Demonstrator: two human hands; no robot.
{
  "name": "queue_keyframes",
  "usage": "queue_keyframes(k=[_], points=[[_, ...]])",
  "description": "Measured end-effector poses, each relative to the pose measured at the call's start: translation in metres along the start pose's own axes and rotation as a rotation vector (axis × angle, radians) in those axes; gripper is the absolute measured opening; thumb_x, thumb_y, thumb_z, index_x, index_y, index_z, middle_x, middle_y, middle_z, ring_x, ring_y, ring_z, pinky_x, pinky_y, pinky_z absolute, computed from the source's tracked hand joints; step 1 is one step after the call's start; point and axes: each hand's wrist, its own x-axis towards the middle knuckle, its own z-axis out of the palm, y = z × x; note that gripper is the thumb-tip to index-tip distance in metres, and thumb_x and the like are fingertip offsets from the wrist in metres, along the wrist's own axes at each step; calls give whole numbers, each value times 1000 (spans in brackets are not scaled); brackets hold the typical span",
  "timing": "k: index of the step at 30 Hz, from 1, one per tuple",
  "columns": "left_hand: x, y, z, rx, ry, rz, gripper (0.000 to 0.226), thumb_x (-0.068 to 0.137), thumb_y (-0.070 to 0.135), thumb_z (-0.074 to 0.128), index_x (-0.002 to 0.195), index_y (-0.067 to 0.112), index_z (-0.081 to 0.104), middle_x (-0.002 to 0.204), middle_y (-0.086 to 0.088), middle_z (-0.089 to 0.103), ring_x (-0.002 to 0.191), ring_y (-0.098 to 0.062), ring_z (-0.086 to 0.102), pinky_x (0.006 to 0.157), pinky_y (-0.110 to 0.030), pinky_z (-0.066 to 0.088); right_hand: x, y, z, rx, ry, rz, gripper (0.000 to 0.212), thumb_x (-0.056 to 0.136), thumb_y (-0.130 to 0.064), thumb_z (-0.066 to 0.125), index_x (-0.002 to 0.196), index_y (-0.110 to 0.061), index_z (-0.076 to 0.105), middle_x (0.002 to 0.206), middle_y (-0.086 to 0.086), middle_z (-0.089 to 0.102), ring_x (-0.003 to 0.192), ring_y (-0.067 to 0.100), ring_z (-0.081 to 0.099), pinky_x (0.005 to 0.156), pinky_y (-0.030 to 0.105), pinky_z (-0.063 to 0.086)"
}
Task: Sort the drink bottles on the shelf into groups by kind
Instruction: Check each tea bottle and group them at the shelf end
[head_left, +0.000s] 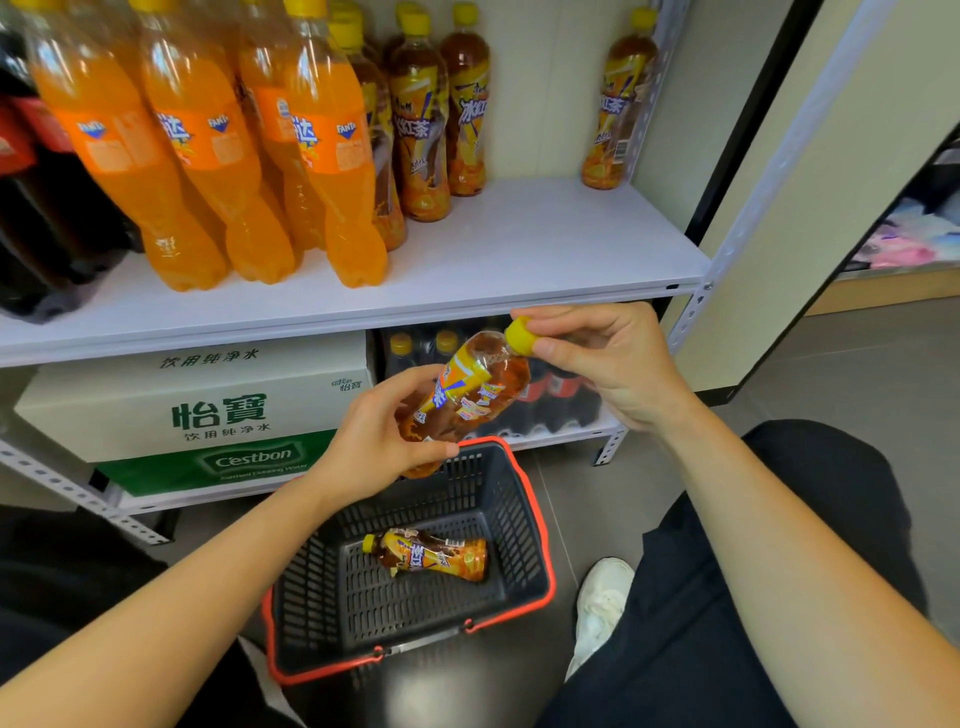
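Note:
An iced tea bottle (470, 389) with a yellow cap hangs tilted above the basket, held by both hands. My left hand (374, 441) grips its lower body and my right hand (597, 358) pinches the cap end. A second iced tea bottle (431, 556) lies on its side in the dark basket (519, 499) with the red rim. On the white shelf (519, 244) stand several orange Fanta bottles (208, 156), a group of iced tea bottles (421, 130), a lone iced tea bottle (615, 109) at the far right, and dark cola bottles (36, 197) at the left.
Under the shelf sit a white and green water carton (208, 410) and shrink-wrapped dark bottles (550, 400). The basket stands on the grey floor between my knees. My white shoe (602, 603) is to its right. A shelf post (696, 301) rises at the right.

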Motion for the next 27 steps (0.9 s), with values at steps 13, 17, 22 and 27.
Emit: queue_keyframes(k=[13, 17, 22, 27], points=[[-1, 13, 10, -586, -227, -249, 63, 70, 19, 86, 127, 9, 62, 123, -8, 73, 110, -21, 70, 90, -28, 55, 2, 4, 3, -30, 80, 122, 38, 93, 5, 67, 126, -12, 67, 125, 13, 72, 115, 30, 69, 97, 41, 57], [2, 19, 9, -668, -184, -250, 64, 74, 23, 82, 133, 12, 58, 117, -6, 74, 104, -20, 71, 86, -33, 58, -6, 4, 4, -131, -6, 207, 39, 92, 4, 68, 127, -12, 65, 117, 11, 74, 97, 22, 73, 76, 31, 60], [8, 24, 3, -660, -84, -252, 61, 79, 35, 78, 133, 14, 57, 117, -10, 75, 101, -23, 73, 79, -40, 61, -18, 3, 10, -192, -152, 348, 48, 90, 3, 70, 135, -9, 60, 120, 21, 71, 96, 25, 73, 79, 36, 63], [13, 31, 4, -692, 68, -281, 43, 90, 33, 72, 125, 13, 60, 98, -3, 78, 83, -14, 75, 62, -23, 57, -37, 11, 21, -205, -334, 490, 69, 87, 1, 76, 148, -14, 48, 130, 12, 65, 101, 31, 71, 81, 42, 63]])
